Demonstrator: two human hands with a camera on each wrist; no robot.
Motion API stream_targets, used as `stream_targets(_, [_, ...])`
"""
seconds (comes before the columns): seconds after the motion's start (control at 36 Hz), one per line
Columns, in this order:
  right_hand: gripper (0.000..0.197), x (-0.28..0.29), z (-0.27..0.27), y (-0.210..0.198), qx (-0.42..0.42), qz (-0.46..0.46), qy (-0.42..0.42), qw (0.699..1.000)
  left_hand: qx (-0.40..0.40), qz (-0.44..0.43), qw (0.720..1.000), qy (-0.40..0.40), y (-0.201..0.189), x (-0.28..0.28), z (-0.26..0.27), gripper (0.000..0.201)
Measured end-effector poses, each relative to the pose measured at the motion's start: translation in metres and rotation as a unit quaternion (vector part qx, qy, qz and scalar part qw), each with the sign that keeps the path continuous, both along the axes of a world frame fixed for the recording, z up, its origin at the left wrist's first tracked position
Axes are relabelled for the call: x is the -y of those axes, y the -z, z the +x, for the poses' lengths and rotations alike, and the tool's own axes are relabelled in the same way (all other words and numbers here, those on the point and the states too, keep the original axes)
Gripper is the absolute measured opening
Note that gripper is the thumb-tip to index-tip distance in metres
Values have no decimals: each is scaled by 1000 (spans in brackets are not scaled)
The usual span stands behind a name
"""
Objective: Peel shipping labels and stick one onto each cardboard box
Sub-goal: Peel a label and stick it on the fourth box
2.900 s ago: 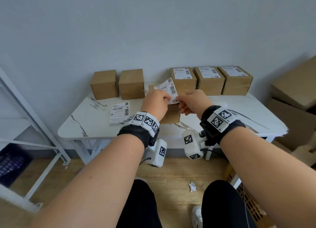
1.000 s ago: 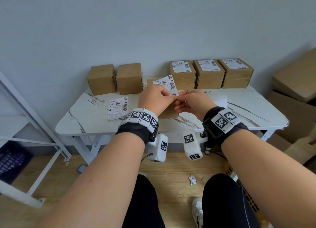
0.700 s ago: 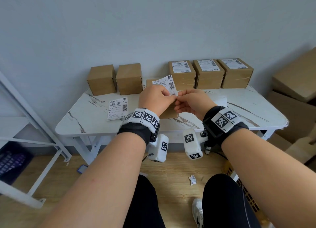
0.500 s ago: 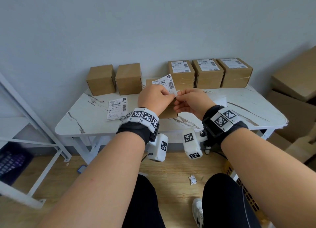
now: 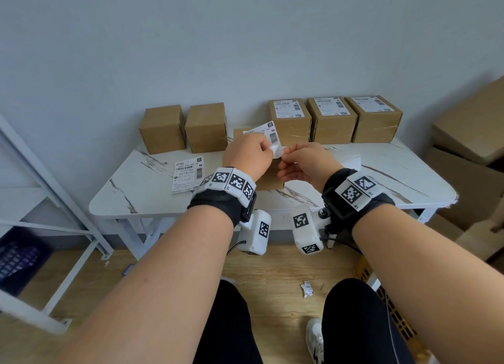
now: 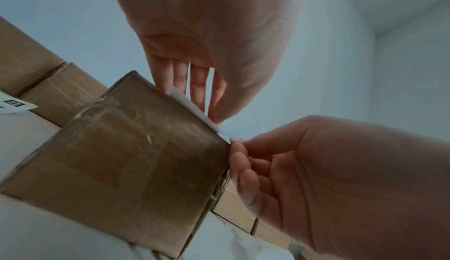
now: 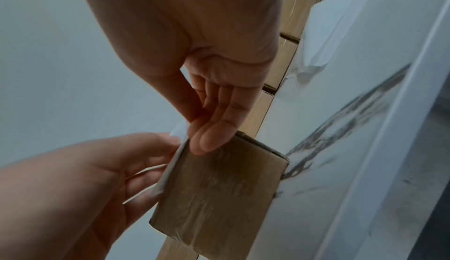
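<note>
My left hand point(image 5: 266, 149) pinches a printed shipping label point(image 5: 268, 133) held up over the table. My right hand point(image 5: 286, 157) pinches a blank white corner point(image 5: 276, 152) peeled up at the label's lower right. Under both hands stands a plain cardboard box point(image 5: 270, 182), mostly hidden in the head view and large in the wrist views point(image 6: 126, 158) point(image 7: 219, 196). The left wrist view shows the label edge-on point(image 6: 194, 110) between my left hand point(image 6: 214, 118) and my right hand's fingers point(image 6: 239, 148). In the right wrist view my right hand point(image 7: 192, 129) nips the corner.
Two unlabelled boxes point(image 5: 162, 129) point(image 5: 206, 127) stand at the back left against the wall. Three labelled boxes point(image 5: 289, 121) point(image 5: 331, 119) point(image 5: 373, 118) stand at the back right. A spare label point(image 5: 188, 174) and a loose white backing sheet point(image 5: 351, 162) lie on the marble table point(image 5: 381, 178).
A white corner of the label has come free between my hands, where before my right fingers only picked at that edge. Both hands stay over the box.
</note>
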State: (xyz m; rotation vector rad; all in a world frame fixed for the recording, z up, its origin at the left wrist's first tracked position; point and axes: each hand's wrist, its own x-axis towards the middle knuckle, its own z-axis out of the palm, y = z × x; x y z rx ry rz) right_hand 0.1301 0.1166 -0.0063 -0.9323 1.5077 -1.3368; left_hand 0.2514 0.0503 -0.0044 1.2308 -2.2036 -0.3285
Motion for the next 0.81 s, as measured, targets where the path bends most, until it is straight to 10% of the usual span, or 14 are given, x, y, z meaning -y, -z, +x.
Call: stream_targets(0.81, [15,0,1,-11,-122,-12,76,989,-159,34,987,17,4,-12,1,14])
